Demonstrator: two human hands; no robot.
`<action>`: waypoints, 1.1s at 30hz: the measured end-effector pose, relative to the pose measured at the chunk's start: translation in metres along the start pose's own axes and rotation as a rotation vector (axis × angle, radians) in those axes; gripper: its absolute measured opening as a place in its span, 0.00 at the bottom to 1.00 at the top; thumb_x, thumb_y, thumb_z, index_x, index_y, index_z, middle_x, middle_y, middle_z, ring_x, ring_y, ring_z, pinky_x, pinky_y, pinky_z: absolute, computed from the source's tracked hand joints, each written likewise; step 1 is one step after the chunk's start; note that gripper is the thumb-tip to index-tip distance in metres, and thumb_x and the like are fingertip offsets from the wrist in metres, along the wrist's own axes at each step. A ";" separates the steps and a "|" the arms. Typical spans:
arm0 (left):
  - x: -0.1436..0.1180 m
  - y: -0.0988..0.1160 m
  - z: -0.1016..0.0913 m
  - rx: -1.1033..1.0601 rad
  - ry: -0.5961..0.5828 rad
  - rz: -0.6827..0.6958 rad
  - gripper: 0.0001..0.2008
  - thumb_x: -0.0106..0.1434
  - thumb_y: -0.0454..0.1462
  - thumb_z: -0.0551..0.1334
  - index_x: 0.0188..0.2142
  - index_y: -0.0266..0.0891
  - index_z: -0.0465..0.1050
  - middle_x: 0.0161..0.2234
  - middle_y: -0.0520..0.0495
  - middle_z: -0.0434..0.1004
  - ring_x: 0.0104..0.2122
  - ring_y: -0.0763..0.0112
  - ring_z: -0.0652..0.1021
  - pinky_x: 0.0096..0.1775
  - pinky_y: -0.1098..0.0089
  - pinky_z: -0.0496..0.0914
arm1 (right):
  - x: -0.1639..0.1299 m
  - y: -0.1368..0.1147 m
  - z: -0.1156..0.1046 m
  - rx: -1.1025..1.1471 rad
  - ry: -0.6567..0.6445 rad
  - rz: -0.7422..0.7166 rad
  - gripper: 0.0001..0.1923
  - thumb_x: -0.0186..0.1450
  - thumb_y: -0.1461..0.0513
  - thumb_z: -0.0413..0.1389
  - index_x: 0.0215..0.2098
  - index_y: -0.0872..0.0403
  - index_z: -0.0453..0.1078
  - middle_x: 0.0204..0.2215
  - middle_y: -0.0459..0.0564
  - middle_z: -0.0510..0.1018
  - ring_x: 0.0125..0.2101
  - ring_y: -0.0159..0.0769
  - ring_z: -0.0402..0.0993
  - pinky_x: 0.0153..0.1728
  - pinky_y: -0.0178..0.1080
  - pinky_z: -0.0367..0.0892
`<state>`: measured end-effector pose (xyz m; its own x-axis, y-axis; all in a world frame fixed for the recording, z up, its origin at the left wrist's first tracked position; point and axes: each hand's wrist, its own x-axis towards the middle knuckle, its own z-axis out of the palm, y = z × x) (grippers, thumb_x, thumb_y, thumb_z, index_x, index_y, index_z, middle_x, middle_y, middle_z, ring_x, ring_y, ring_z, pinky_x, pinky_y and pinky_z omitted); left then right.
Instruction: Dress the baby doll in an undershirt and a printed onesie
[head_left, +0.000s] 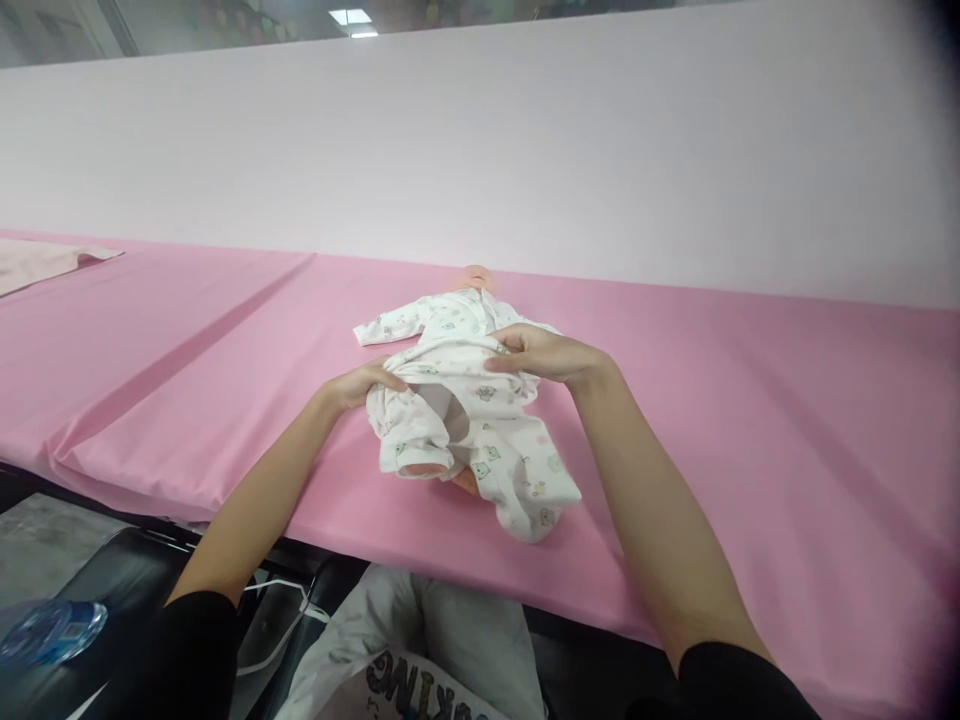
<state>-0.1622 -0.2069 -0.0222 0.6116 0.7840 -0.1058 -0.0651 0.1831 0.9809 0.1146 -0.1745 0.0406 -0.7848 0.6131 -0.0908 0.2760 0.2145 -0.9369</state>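
Note:
A baby doll (pixel 477 277) lies on its back, its head at the far side, dressed in a white printed top (pixel 454 318) with one sleeve stretched to the left. White printed baby trousers (pixel 517 455) cover its lower body, with a bit of the doll's leg showing between the trouser legs. My left hand (pixel 365 386) is closed on the trousers' left side near the waist. My right hand (pixel 536 355) pinches the waistband on the right. The doll's hands and feet are mostly hidden in the cloth.
A pink sheet (pixel 247 370) with creases covers the table, up to a white wall (pixel 450 150). A pale pink cloth (pixel 45 262) lies far left. Below the front edge, a water bottle (pixel 56 632) rests on a black chair (pixel 127 580), near a white cable (pixel 281 645).

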 end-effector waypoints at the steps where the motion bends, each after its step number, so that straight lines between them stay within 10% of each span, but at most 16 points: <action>1: 0.001 -0.001 0.000 -0.058 0.043 -0.002 0.13 0.46 0.37 0.72 0.30 0.32 0.76 0.27 0.46 0.78 0.29 0.68 0.77 0.34 0.70 0.72 | 0.001 0.000 0.002 0.067 0.056 -0.021 0.23 0.47 0.50 0.70 0.29 0.56 0.68 0.25 0.44 0.70 0.25 0.30 0.64 0.24 0.32 0.58; 7: 0.003 0.001 0.007 0.286 0.059 -0.068 0.19 0.58 0.49 0.66 0.38 0.34 0.76 0.36 0.44 0.78 0.34 0.69 0.77 0.36 0.71 0.71 | 0.008 -0.010 0.016 0.189 0.209 -0.055 0.22 0.48 0.52 0.70 0.26 0.57 0.66 0.23 0.42 0.68 0.24 0.27 0.63 0.23 0.31 0.57; 14: -0.010 0.015 0.002 0.602 -0.307 -0.095 0.24 0.42 0.36 0.76 0.40 0.39 0.76 0.40 0.46 0.79 0.41 0.59 0.79 0.40 0.67 0.73 | 0.003 -0.013 0.013 0.053 0.132 0.009 0.22 0.52 0.52 0.68 0.23 0.55 0.62 0.20 0.40 0.63 0.22 0.26 0.60 0.22 0.30 0.55; 23: 0.007 -0.007 0.007 0.398 0.229 0.221 0.33 0.53 0.39 0.70 0.58 0.39 0.65 0.53 0.40 0.73 0.53 0.55 0.74 0.52 0.61 0.70 | 0.005 -0.014 0.020 -0.246 0.053 0.097 0.24 0.52 0.48 0.67 0.25 0.54 0.60 0.21 0.41 0.63 0.22 0.28 0.59 0.21 0.32 0.53; 27: 0.017 -0.020 0.013 0.431 0.330 0.288 0.22 0.56 0.41 0.68 0.48 0.35 0.69 0.44 0.41 0.77 0.47 0.58 0.76 0.49 0.62 0.71 | 0.018 -0.012 0.040 -0.510 -0.149 0.194 0.23 0.48 0.49 0.68 0.27 0.53 0.63 0.23 0.43 0.69 0.24 0.31 0.64 0.23 0.34 0.57; 33: 0.021 -0.028 0.019 0.504 0.379 0.376 0.16 0.57 0.39 0.67 0.41 0.36 0.66 0.40 0.45 0.73 0.41 0.65 0.75 0.42 0.68 0.71 | 0.025 -0.010 0.062 -0.677 -0.038 0.199 0.17 0.48 0.54 0.66 0.27 0.53 0.66 0.26 0.46 0.74 0.28 0.38 0.71 0.25 0.37 0.61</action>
<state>-0.1324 -0.2064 -0.0488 0.2987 0.9083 0.2928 0.2101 -0.3619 0.9082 0.0575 -0.2086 0.0269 -0.6989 0.6654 -0.2622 0.6912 0.5341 -0.4868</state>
